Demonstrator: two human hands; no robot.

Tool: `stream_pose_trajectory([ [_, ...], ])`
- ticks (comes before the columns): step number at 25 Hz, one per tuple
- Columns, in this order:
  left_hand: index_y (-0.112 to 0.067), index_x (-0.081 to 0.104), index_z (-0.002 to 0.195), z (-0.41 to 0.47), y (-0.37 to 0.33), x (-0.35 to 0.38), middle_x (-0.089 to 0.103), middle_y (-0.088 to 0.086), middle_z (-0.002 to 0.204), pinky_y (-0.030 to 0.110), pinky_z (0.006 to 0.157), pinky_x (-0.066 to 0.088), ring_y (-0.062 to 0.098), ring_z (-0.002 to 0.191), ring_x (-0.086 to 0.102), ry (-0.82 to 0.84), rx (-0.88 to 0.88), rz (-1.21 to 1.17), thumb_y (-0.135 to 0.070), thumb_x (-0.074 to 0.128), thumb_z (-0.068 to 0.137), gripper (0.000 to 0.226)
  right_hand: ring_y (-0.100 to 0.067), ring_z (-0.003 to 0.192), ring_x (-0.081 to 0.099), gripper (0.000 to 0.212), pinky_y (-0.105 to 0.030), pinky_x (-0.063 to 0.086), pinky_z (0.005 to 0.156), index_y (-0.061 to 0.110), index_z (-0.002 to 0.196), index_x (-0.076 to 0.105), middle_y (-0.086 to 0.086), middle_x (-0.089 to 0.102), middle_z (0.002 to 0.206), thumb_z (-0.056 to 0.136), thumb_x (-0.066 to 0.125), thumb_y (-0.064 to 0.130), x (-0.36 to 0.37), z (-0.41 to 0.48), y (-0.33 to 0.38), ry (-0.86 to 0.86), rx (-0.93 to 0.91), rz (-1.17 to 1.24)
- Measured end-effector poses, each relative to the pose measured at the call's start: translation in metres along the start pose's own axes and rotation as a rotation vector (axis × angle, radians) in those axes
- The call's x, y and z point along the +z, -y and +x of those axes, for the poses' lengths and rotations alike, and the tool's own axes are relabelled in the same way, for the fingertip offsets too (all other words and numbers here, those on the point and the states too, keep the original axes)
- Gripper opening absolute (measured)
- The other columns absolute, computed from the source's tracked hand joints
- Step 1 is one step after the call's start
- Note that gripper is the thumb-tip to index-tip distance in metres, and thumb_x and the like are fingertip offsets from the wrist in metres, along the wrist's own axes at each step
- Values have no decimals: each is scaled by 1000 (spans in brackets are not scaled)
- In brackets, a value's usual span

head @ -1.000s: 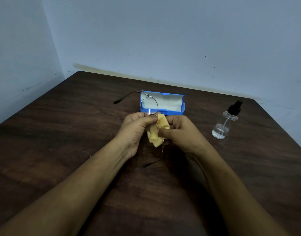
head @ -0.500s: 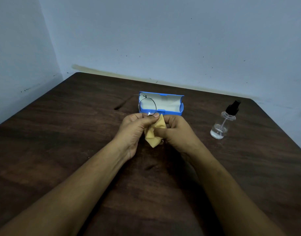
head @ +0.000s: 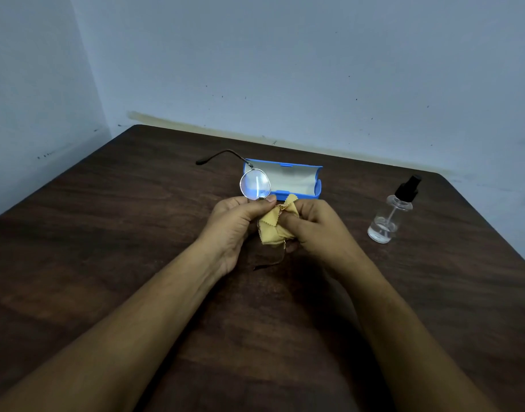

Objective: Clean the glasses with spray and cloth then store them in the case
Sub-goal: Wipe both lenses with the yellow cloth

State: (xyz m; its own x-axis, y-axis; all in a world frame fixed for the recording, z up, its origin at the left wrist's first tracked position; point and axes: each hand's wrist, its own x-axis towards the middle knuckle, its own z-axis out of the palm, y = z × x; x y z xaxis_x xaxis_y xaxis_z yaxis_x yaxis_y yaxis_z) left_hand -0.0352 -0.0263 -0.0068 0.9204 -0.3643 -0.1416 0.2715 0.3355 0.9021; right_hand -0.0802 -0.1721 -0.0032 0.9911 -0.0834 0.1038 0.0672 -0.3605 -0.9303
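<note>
Here the fingers [head: 262, 204] of the left hand [head: 234, 223] pinch the thin metal-framed round glasses [head: 255, 185] near the bridge, with one lens raised before the open blue plastic case [head: 296, 181]. The right hand [head: 316, 226] pinches the yellow zigzag-edged cloth [head: 271, 231] around the other lens. A clear black-capped spray bottle [head: 387, 217] stands to the right on the dark wooden worktop [head: 106, 233].

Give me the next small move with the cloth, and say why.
Likely rub the cloth with the right hand over the lens it covers: that hand pinches the cloth there, and the left hand grips the glasses, one lens bare, in front of the open case.
</note>
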Motion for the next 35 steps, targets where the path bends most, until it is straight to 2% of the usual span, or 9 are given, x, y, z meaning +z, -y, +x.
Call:
stream_pose_trajectory([
  [3, -5, 74, 83, 0, -1, -2, 75, 5, 74, 28, 67, 61, 15, 66, 71, -7, -1, -5, -11, 70, 90, 10, -36, 68, 71, 32, -53, 62, 65, 4, 86, 69, -18, 74, 79, 99, 53, 30, 5, 2, -2, -22, -41, -112],
  [8, -5, 68, 75, -5, -3, 2, 69, 4, 61, 23, 49, 53, 12, 52, 65, -39, 4, 10, -10, 71, 90, 16, -23, 68, 72, 11, -28, 51, 54, 6, 102, 70, -13, 78, 89, 94, 67, 13, -3, 1, -3, 116, 37, -25],
  [13, -4, 71, 81, -4, -1, 2, 72, 7, 68, 24, 54, 57, 15, 58, 68, -27, 5, 19, -12, 73, 88, 11, -18, 53, 60, 17, -26, 44, 47, 2, 91, 72, -11, 74, 69, 83, 81, 14, -8, -1, 1, 32, 85, 17],
  [18, -6, 70, 79, 2, -3, -1, 73, 2, 67, 23, 58, 57, 9, 57, 68, -24, 14, -1, -11, 69, 91, 14, -18, 57, 70, 20, -24, 50, 48, 4, 88, 73, -12, 77, 73, 98, 65, 19, -18, -6, 6, 56, 54, 76],
  [20, -6, 71, 84, 6, -2, -5, 74, 3, 70, 28, 69, 61, 10, 61, 70, -53, -2, -44, -11, 70, 91, 9, -16, 52, 69, 24, -23, 48, 43, -1, 89, 71, -12, 75, 70, 100, 61, 18, -24, -7, 6, 11, 67, 124],
  [23, -6, 71, 90, 10, -3, -9, 73, 1, 73, 29, 78, 58, 6, 62, 70, -88, -14, -81, -12, 73, 89, 6, -9, 42, 56, 14, -20, 39, 36, 4, 91, 68, -4, 67, 60, 99, 62, 14, -37, -5, 3, -199, 78, 259],
  [27, -6, 71, 93, 10, -3, -9, 72, 1, 77, 26, 78, 58, 3, 61, 68, -80, -17, -63, -14, 73, 89, 9, -13, 59, 69, 14, -25, 58, 50, 2, 108, 68, -12, 73, 79, 99, 59, 5, -41, -4, 2, -177, 169, 431],
  [31, -7, 71, 92, 8, -2, -7, 70, 2, 79, 20, 71, 57, 3, 63, 67, -48, -7, -15, -15, 72, 89, 9, -13, 58, 67, 1, -25, 53, 46, 8, 95, 66, -4, 72, 70, 95, 66, 7, -26, -5, 2, -268, 81, 185],
  [35, 1, 72, 101, 9, -1, -9, 73, 9, 84, 31, 76, 59, 16, 74, 69, -25, 18, 1, -15, 70, 90, 20, -12, 62, 64, 9, -29, 56, 48, 8, 93, 63, -7, 69, 75, 95, 68, 15, -12, -11, 9, -90, 64, 293],
])
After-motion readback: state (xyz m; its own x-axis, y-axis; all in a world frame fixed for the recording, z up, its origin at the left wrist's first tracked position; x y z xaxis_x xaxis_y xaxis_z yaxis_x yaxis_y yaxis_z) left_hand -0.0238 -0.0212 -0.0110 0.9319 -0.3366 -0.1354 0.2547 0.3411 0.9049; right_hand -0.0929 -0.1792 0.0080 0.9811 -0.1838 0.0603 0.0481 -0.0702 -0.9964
